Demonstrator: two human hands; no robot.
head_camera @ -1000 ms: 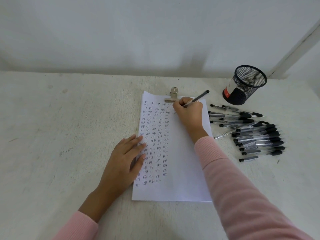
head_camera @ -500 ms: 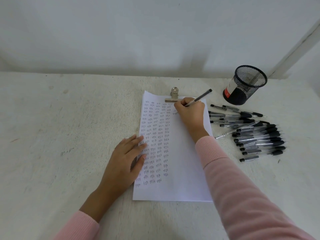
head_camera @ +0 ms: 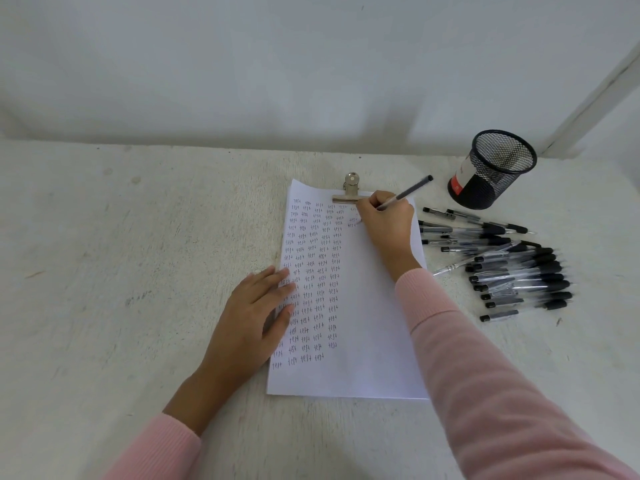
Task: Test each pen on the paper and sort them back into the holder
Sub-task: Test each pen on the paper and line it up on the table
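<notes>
Mesh holder [head_camera: 485, 188], loose pens [head_camera: 516, 271] — clip [head_camera: 350, 190] beside right hand [head_camera: 386, 223]

The right grip [head_camera: 386, 223] pinches a pen [head_camera: 407, 192] at the far end of the paper [head_camera: 367, 323]; the left grip [head_camera: 252, 317] lies flat on its left edge.

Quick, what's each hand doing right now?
Left hand: open, fingers flat on the paper.
Right hand: holding a pen, writing on the paper.

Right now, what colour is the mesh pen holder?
The wire mesh pen holder is black, seen best in the head view.
</notes>
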